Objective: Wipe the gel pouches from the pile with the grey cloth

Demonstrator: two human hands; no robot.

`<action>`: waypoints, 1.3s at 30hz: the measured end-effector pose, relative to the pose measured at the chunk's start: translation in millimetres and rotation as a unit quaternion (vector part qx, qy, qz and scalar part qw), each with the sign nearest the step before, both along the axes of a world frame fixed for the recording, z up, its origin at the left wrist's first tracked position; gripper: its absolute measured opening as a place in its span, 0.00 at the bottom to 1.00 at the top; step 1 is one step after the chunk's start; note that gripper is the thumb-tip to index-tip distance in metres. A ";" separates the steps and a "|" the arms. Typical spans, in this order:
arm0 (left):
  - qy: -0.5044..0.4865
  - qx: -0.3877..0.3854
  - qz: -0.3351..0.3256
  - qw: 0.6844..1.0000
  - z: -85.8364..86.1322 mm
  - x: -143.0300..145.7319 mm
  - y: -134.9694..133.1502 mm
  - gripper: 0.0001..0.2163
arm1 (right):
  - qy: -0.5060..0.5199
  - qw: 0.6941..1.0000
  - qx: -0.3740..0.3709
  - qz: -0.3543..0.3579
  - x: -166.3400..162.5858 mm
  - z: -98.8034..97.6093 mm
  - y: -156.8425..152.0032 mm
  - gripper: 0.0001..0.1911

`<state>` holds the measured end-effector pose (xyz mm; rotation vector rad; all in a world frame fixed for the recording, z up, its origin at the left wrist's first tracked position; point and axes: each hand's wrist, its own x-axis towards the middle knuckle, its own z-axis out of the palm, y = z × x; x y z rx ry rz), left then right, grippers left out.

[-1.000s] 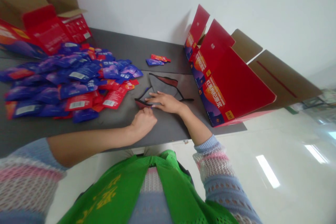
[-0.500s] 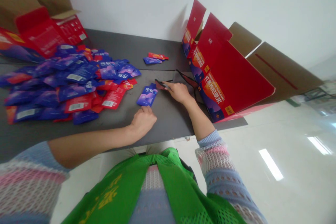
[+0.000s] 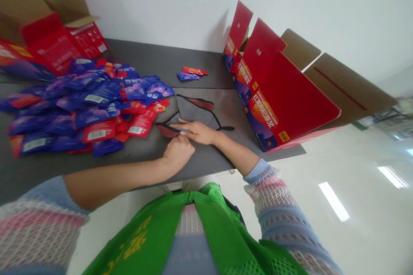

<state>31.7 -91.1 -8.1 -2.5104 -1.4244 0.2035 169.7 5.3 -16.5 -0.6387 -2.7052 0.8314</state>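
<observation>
A grey, see-through-looking piece with black edging and reddish ends (image 3: 195,111) lies spread on the grey table in front of me. It looks like a fabric pouch or mask, though its exact kind is unclear. My right hand (image 3: 200,132) rests on its near side, fingers stretched out to the left. Close against those fingertips, my left hand (image 3: 179,152) is closed at the near edge of the piece. What the left fingers pinch, if anything, is hidden. To the left lies a heap of purple and red packets (image 3: 97,90).
Printed red cartons with raised flaps (image 3: 264,111) stand along the right side. Another open carton (image 3: 53,41) is at the back left. Two loose packets, red (image 3: 194,70) and purple (image 3: 188,76), lie near the wall. The table edge is close to my body.
My right hand has moved left and toward me, bringing the black-edged piece across to the table's middle. The single purple packet seen there before is now out of sight. My left hand stays nearly in place.
</observation>
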 end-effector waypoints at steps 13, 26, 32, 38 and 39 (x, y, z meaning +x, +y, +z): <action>-0.005 0.016 0.034 0.999 0.3 5.3 -1.5 0.16 | -0.122 0.965 0.116 -0.202 0.6 0.9 29.0 0.28; -0.007 0.038 0.017 0.999 -3.8 7.3 1.3 0.12 | -0.082 0.928 0.129 -0.341 44.3 16.5 29.5 0.28; -0.001 0.016 0.004 1.000 -0.2 5.9 1.9 0.13 | -0.026 0.983 0.067 -0.168 20.7 8.5 9.8 0.27; 0.026 0.002 0.001 1.000 3.1 5.8 0.3 0.15 | -0.034 0.989 0.072 -0.125 9.7 -2.3 13.3 0.26; 0.030 0.008 0.007 0.999 1.8 5.9 -0.7 0.16 | -0.048 0.985 0.082 -0.141 8.9 -2.9 15.8 0.26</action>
